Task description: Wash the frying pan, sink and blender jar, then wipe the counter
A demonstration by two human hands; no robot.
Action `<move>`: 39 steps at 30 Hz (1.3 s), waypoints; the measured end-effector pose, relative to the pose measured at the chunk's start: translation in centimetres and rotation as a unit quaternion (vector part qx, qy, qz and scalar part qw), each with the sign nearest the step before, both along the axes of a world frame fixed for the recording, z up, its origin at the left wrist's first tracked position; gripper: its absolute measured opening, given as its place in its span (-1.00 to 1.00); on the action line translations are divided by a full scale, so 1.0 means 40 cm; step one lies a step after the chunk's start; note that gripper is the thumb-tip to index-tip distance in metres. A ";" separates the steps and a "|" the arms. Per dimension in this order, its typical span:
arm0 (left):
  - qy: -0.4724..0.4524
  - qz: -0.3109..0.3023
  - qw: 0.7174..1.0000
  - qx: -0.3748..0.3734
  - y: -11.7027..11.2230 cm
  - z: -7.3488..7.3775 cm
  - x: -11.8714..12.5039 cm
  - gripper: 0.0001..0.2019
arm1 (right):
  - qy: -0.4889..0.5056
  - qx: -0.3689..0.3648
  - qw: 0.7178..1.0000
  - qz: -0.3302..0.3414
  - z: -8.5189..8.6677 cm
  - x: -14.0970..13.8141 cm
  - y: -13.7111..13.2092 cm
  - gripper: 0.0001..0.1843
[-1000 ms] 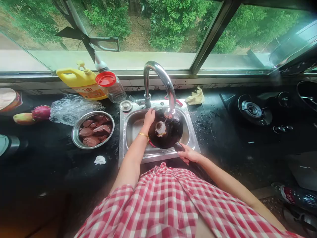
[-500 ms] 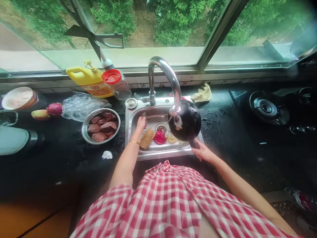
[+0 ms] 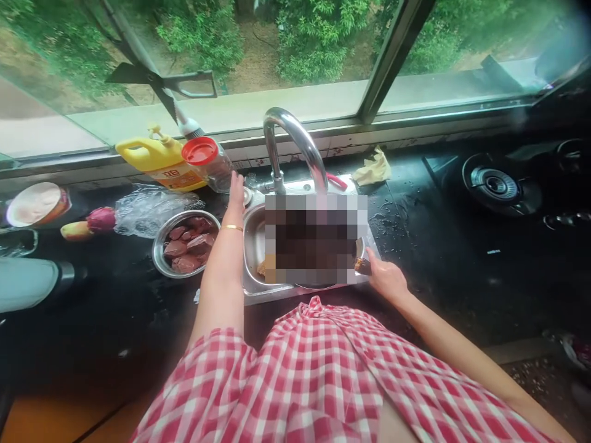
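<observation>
Kitchen sink seen from above. The orange label on the yellow jug (image 3: pixel 154 161) behind the bowl bears large pale characters, too blurred to read with certainty; the red-lidded clear jar (image 3: pixel 217 172) beside it shows no legible writing. A block of coarse pixels covers most of the pan (image 3: pixel 314 252), which lies over the sink (image 3: pixel 253 234) beneath the curved tap (image 3: pixel 289 120); its contents cannot be made out, and only a strip of its lower rim shows clearly. The right hand (image 3: pixel 388 278) is closed around the pan's handle. The left hand (image 3: pixel 236 192) is open, fingers straight and seen edge-on, near the jar and the tap base; whether it touches either cannot be told. The left forearm hides part of the steel bowl (image 3: pixel 157 258) of dark red meat (image 3: pixel 187 247), and a pale vessel (image 3: pixel 25 285) is cut off at the left edge. The surface is a glossy black counter (image 3: pixel 434 301), wet to the right of the sink, with a crumpled yellowish cloth (image 3: pixel 373 169) and, farther right, a gas burner (image 3: pixel 496 184). A dark-framed window (image 3: pixel 397 55) above gives onto green foliage.
</observation>
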State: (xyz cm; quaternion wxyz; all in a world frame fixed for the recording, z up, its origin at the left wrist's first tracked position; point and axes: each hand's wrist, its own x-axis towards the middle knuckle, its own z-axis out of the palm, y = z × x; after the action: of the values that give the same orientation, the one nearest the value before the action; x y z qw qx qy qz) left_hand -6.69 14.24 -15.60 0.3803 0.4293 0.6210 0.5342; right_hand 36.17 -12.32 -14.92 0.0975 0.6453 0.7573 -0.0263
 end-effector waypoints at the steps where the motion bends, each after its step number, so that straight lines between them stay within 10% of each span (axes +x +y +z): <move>1: 0.030 0.011 0.999 0.017 -0.021 -0.003 0.016 -0.60 | -0.009 -0.001 1.000 0.000 0.000 -0.004 0.002 -0.41; 8: 0.119 -0.097 0.988 -0.029 -0.284 -0.114 0.170 -0.60 | 0.027 -0.074 0.992 -0.095 0.018 -0.065 0.043 -0.80; 12: 0.074 -0.123 0.982 -0.126 -0.316 -0.177 0.207 -0.75 | 0.127 -0.173 0.970 -0.116 0.035 -0.075 0.059 -0.86; 14: 0.023 -0.119 0.985 -0.122 -0.294 -0.190 0.220 -0.77 | 0.286 -0.306 0.899 -0.127 0.039 -0.066 0.050 -0.75; 18: -0.057 -0.179 0.978 -0.091 -0.240 -0.182 0.251 -0.77 | 0.565 -0.537 0.597 -0.187 0.035 -0.043 0.017 -0.70; 21: 0.028 -0.202 0.972 -0.115 -0.254 -0.181 0.258 -0.68 | 0.620 -0.536 0.511 -0.260 0.042 -0.042 0.009 -0.71; 24: 0.255 -0.173 0.924 -0.224 -0.337 -0.214 0.243 -0.53 | 0.614 -0.474 0.541 -0.325 0.059 -0.056 0.012 -0.65; 28: 0.387 -0.259 0.829 -0.310 -0.443 -0.258 0.207 -0.24 | 0.566 -0.382 0.654 -0.328 0.079 -0.076 0.011 -0.33; 33: 0.334 -0.214 0.885 -0.243 -0.399 -0.166 0.211 -0.36 | 0.458 -0.256 0.793 -0.311 0.104 -0.079 0.022 -0.15; 39: 0.197 -0.137 0.955 -0.176 -0.304 -0.091 0.352 -0.46 | 0.600 -0.363 0.645 -0.303 0.105 -0.122 0.029 -0.29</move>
State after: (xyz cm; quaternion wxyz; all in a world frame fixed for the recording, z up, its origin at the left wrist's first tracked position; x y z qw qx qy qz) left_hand 7.40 2.07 -19.23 0.3893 0.5331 0.7033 0.2638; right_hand 31.29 -11.18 -10.71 -0.1646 0.5948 0.3421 -0.7086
